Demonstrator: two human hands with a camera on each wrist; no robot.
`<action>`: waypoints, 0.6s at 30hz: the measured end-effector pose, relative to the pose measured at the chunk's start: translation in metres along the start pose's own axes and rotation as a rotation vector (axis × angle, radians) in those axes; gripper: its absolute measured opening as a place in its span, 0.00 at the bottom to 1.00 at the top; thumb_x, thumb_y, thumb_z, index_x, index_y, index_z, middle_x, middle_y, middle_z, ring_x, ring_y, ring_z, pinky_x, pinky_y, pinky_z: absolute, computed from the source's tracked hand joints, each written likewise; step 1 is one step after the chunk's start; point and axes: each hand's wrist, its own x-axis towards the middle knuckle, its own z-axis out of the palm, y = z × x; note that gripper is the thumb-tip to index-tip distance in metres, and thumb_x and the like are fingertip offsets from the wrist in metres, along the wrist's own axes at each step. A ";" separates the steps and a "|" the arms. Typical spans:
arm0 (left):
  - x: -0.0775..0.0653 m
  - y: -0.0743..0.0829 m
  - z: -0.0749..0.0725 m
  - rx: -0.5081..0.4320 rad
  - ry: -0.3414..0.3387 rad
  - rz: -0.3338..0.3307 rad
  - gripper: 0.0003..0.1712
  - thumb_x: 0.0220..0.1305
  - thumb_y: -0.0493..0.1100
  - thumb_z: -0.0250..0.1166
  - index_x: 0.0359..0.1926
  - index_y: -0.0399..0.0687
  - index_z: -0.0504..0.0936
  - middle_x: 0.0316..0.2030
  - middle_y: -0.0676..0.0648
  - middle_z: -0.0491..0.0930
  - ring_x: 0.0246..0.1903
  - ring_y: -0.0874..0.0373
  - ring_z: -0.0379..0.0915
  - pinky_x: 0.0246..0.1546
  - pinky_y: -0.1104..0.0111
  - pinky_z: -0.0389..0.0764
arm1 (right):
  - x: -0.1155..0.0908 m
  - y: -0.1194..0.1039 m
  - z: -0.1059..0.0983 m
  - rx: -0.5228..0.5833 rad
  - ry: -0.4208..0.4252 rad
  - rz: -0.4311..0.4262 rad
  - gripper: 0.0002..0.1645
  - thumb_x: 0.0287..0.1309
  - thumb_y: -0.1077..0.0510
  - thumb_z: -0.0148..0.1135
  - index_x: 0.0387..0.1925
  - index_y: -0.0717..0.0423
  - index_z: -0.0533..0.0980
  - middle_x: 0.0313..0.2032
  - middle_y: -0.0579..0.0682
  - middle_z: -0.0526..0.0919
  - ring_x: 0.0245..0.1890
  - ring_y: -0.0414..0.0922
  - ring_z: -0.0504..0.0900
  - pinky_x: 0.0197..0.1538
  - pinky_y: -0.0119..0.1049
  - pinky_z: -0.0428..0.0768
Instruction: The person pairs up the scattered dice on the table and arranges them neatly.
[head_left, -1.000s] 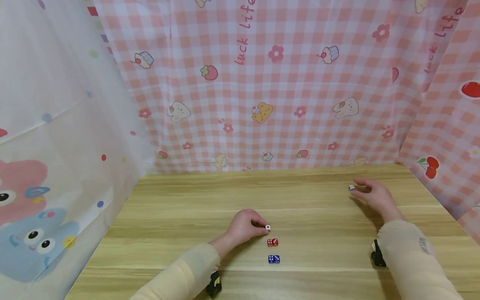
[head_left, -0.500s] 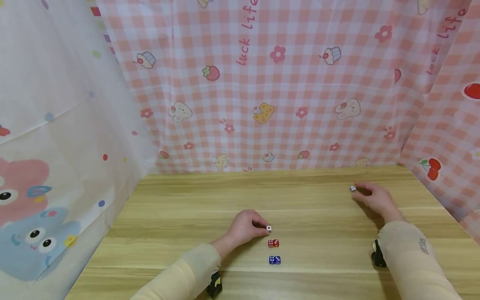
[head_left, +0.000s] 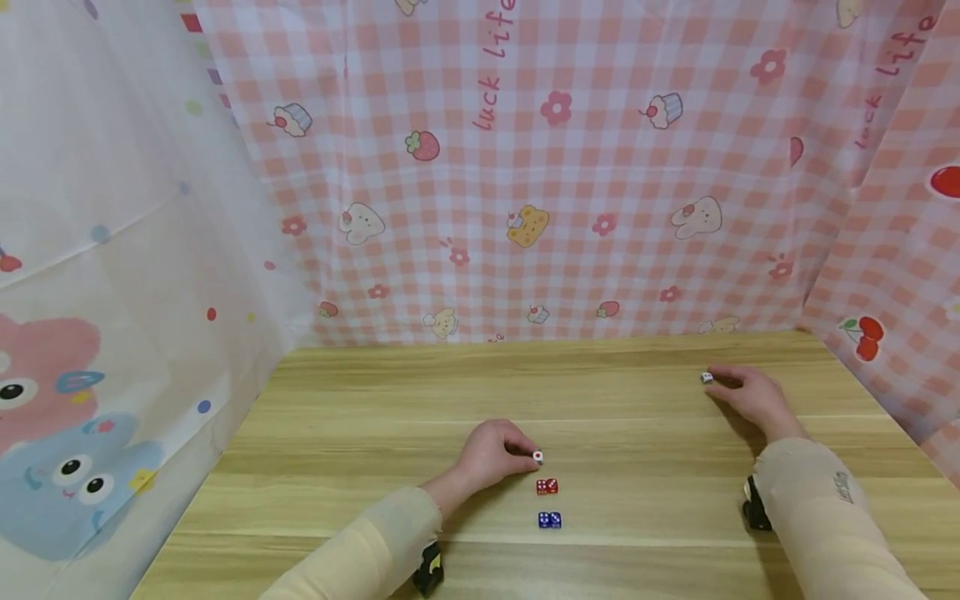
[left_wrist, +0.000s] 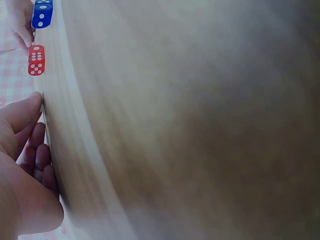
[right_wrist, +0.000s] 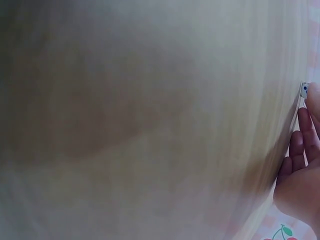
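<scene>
In the head view my left hand (head_left: 491, 454) pinches a white die (head_left: 537, 457) with a red pip, between thumb and forefinger, at the table's middle. Just below it lie two red dice (head_left: 547, 487) side by side, and nearer the front edge two blue dice (head_left: 550, 520) touch each other. Toward the back right my right hand (head_left: 752, 400) holds another white die (head_left: 707, 378) at its thumb and fingertips. That die shows at the edge of the right wrist view, partly covered by the thumb. The left wrist view hides the die behind the left hand's fingers.
The light wooden table (head_left: 360, 400) reaches back to a pink checked cloth (head_left: 480, 275). A white cloth (head_left: 187, 250) hangs on the left, and the pink cloth continues on the right. A black wrist camera (head_left: 429, 569) sits under the left sleeve, another under the right.
Between the first frames the head view shifts slightly, and my right hand lowers a little with its white die. The left hand stays beside the red dice with its die.
</scene>
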 end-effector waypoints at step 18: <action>0.001 -0.001 0.001 0.006 0.000 0.000 0.07 0.51 0.41 0.78 0.34 0.50 0.91 0.29 0.58 0.83 0.33 0.65 0.75 0.42 0.68 0.74 | 0.001 -0.005 0.007 -0.022 0.081 -0.089 0.21 0.63 0.56 0.66 0.50 0.70 0.79 0.53 0.71 0.78 0.54 0.68 0.73 0.57 0.61 0.67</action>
